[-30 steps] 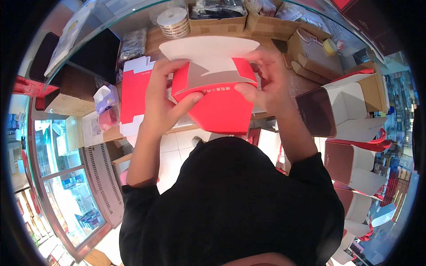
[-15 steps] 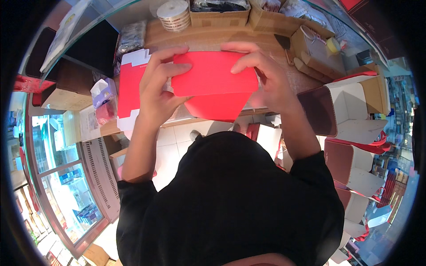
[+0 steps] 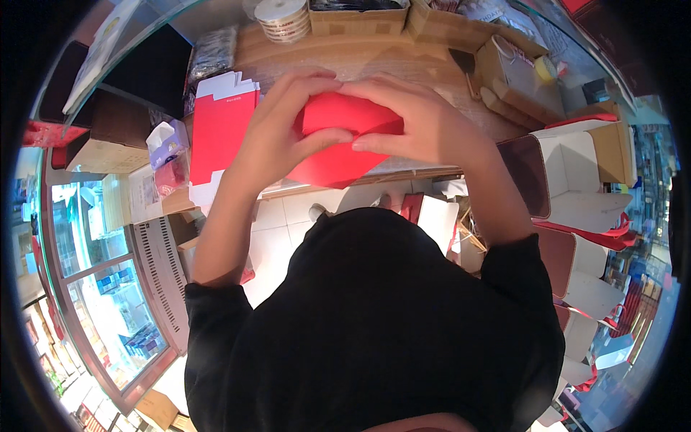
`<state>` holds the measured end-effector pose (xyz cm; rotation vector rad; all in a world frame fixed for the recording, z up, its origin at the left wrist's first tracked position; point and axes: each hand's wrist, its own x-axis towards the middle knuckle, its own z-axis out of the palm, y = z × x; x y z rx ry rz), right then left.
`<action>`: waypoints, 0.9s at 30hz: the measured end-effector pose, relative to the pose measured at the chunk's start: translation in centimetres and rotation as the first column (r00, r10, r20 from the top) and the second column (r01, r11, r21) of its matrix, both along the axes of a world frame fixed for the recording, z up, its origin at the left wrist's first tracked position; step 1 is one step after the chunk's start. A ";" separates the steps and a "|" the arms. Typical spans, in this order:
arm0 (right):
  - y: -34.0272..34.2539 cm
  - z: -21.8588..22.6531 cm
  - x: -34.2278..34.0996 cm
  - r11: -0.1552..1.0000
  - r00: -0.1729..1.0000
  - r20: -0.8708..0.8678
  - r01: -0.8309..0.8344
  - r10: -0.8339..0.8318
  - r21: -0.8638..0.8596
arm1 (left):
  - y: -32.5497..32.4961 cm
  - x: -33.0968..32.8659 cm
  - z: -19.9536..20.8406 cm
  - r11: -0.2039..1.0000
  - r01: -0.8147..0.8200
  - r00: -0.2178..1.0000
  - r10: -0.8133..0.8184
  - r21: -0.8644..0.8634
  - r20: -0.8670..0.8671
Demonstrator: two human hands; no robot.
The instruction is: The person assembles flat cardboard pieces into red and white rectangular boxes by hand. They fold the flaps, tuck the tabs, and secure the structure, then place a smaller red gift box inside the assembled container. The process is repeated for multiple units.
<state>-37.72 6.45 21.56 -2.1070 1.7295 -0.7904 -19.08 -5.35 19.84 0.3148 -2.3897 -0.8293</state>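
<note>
A red cardboard box (image 3: 338,164) is held up over the near edge of the table, between my two hands. My left hand (image 3: 277,126) wraps its left side, thumb in front and fingers over the far edge. Around the right side curls my right hand (image 3: 414,119), its thumb almost meeting the left thumb on the red face. The fingertips of both hands come together at the far top edge. Below the thumbs hangs a red flap. Flat red card blanks (image 3: 222,137) with white tabs lie on the table just left of my left hand.
On the wooden table (image 3: 360,57) a ribbon roll stack (image 3: 282,20) and an open cardboard box (image 3: 358,18) stand at the back. A brush with a wooden handle (image 3: 464,68) lies to the right. Tissues (image 3: 168,142) sit at left, open boxes (image 3: 572,169) at right.
Both hands have closed in toward each other over the red box, fingertips now meeting at its far edge. The flat front face is now mostly covered and looks bent.
</note>
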 end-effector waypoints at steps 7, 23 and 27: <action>-2.0 -1.6 -1.1 0.959 0.845 0.468 0.284 -0.260 0.020 | 1.7 -1.9 -0.4 0.899 -0.283 0.958 0.281 -0.334 -0.056; -1.2 -2.2 -0.3 0.958 0.737 0.632 0.284 -0.240 0.033 | 2.0 -1.1 -1.6 0.933 -0.248 0.956 0.279 -0.261 0.090; -0.7 -1.1 0.2 0.968 0.754 0.613 0.237 -0.237 0.084 | 1.7 -1.0 -1.2 0.918 -0.213 0.968 0.245 -0.333 0.057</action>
